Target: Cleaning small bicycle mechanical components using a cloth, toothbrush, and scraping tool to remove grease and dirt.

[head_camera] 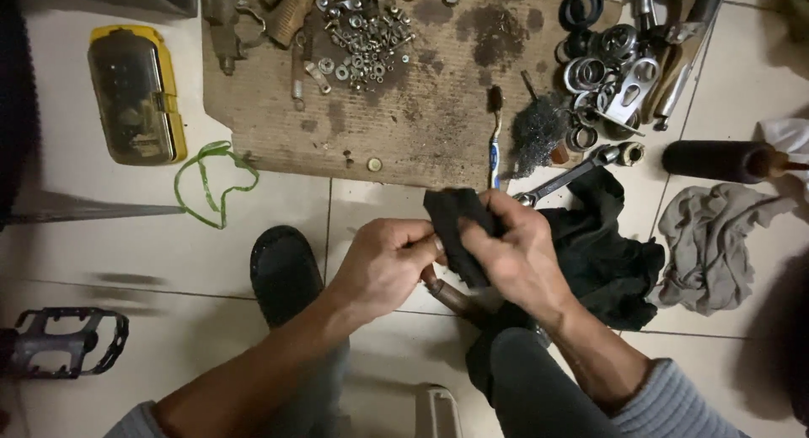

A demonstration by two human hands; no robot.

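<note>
My left hand (383,265) grips a short brownish metal tube (448,295) whose lower end sticks out below my fingers. My right hand (514,257) presses a black rag (455,227) around the upper part of that tube, so the top of the tube is hidden. Both hands meet over the white tiled floor, just in front of a stained cardboard sheet (421,109). A larger black cloth (602,252) lies under and to the right of my right hand.
On the cardboard lie a pile of nuts and washers (362,33), a toothbrush (495,134) and steel wool (537,130). Bearing rings and metal parts (607,67), a wrench (569,177), a grey rag (712,244), a yellow case (137,92), a bicycle pedal (63,343), my black shoe (285,269).
</note>
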